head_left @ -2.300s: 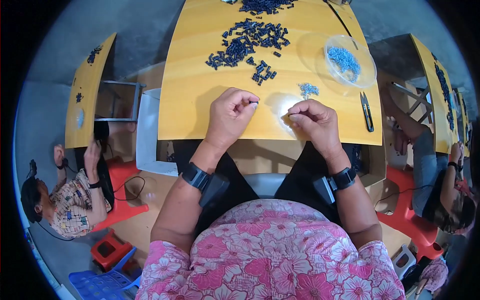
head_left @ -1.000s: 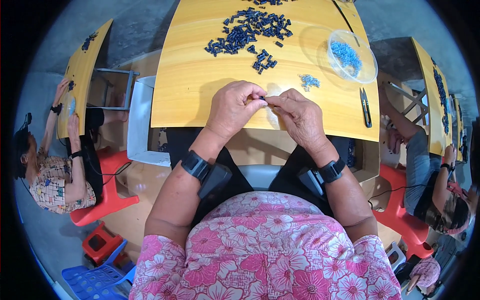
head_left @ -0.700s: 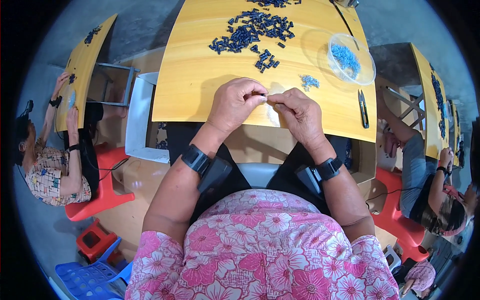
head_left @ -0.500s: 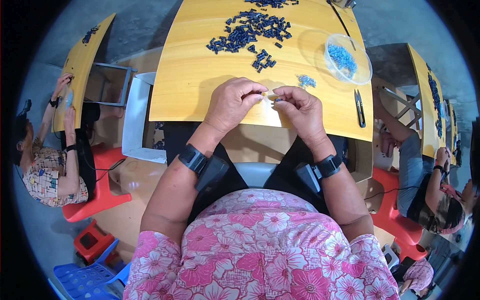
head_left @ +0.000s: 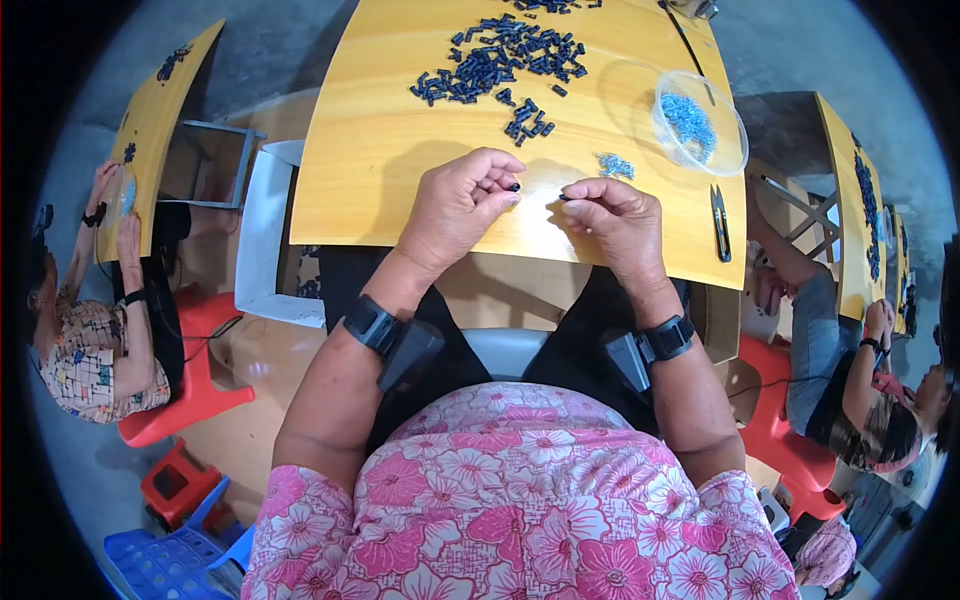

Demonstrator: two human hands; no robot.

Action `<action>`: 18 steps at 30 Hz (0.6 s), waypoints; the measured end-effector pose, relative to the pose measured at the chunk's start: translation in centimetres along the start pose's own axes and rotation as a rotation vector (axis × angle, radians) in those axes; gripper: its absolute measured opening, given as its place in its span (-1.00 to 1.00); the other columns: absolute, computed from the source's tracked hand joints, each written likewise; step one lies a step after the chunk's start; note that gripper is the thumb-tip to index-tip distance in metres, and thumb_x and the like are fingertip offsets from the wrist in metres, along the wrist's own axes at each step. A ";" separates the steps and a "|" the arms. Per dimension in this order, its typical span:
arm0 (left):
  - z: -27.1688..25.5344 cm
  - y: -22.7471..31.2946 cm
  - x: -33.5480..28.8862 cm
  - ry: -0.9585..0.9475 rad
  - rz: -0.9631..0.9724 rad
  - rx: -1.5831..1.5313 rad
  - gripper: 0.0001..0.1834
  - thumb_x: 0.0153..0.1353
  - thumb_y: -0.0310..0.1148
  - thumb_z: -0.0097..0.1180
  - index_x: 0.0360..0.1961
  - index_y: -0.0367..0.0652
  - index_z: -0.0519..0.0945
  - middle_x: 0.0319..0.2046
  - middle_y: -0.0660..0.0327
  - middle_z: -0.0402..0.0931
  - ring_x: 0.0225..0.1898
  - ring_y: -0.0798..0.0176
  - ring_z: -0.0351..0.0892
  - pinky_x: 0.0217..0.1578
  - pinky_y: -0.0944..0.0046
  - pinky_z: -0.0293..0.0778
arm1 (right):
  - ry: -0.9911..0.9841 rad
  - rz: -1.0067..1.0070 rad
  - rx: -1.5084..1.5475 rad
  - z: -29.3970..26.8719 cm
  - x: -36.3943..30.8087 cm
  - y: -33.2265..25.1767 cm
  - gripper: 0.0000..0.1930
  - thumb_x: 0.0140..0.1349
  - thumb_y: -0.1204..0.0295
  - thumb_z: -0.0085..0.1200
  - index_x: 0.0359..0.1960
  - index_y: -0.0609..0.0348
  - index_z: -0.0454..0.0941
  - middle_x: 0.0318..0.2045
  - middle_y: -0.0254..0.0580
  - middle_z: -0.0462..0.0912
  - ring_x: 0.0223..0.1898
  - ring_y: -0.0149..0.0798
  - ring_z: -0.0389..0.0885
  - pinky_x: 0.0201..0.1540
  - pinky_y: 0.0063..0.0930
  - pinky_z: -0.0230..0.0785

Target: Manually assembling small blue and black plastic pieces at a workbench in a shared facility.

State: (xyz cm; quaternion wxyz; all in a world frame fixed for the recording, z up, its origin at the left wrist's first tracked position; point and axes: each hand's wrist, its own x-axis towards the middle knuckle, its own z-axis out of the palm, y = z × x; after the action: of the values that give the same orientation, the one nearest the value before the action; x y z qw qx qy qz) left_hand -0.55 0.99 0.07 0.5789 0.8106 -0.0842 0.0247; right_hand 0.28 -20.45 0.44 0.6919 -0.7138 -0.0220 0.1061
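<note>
Over the table's near edge, my left hand point(head_left: 462, 203) pinches a small black cylindrical part point(head_left: 514, 187) between thumb and fingers. Its round end faces my right hand point(head_left: 618, 218), which is closed on a small dark piece point(head_left: 564, 197) at its fingertips. That piece is too small to name. A gap separates the two hands. Just beyond the right hand lies a little heap of small clear-blue pieces point(head_left: 615, 166). Farther off, a large pile of black cylindrical parts point(head_left: 485, 70) spreads over the wooden table point(head_left: 350, 180), with a smaller cluster point(head_left: 527, 122) nearer me.
A clear round tub point(head_left: 738, 150) of blue pieces stands at the right, with black thread snips point(head_left: 720, 222) nearer me. A white box point(head_left: 262, 230) sits by the table's left side. People work at tables on both sides, on red stools point(head_left: 200, 350).
My hands have drawn apart, the left moving slightly left and the right moving right. The black part in my left hand now shows more clearly.
</note>
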 end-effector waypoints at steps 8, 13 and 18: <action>-0.1 0.1 0.0 0.007 -0.005 -0.032 -0.71 0.13 -0.61 0.27 -0.09 -0.22 0.59 -0.34 0.23 0.66 -0.32 0.47 0.64 -0.24 0.46 0.58 | -0.092 0.008 0.056 2.2 0.9 -0.5 -0.90 0.24 0.62 0.16 -0.24 0.32 0.67 -0.40 -0.25 0.70 -0.44 -0.49 0.60 -0.31 -0.59 0.50; -0.2 0.0 -0.1 0.018 0.012 -0.049 -0.70 0.14 -0.61 0.27 -0.08 -0.20 0.58 -0.36 0.25 0.65 -0.33 0.48 0.63 -0.26 0.46 0.58 | -0.154 0.054 0.134 3.0 2.0 -0.7 -0.92 0.27 0.62 0.13 -0.24 0.37 0.61 -0.46 -0.27 0.66 -0.47 -0.48 0.58 -0.34 -0.57 0.49; -0.3 0.0 -0.2 0.010 0.005 -0.068 -0.66 0.13 -0.59 0.30 -0.04 -0.18 0.57 -0.38 0.27 0.64 -0.34 0.50 0.62 -0.26 0.48 0.56 | -0.174 0.096 0.133 2.9 2.2 -0.9 -0.92 0.27 0.62 0.13 -0.24 0.35 0.63 -0.44 -0.24 0.67 -0.47 -0.46 0.59 -0.34 -0.57 0.50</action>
State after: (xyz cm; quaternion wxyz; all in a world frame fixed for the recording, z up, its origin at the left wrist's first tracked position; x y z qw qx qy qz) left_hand -0.68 1.27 0.11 0.6066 0.7900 -0.0842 0.0276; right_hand 2.03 -17.21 0.96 0.7274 -0.6546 -0.0403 0.2018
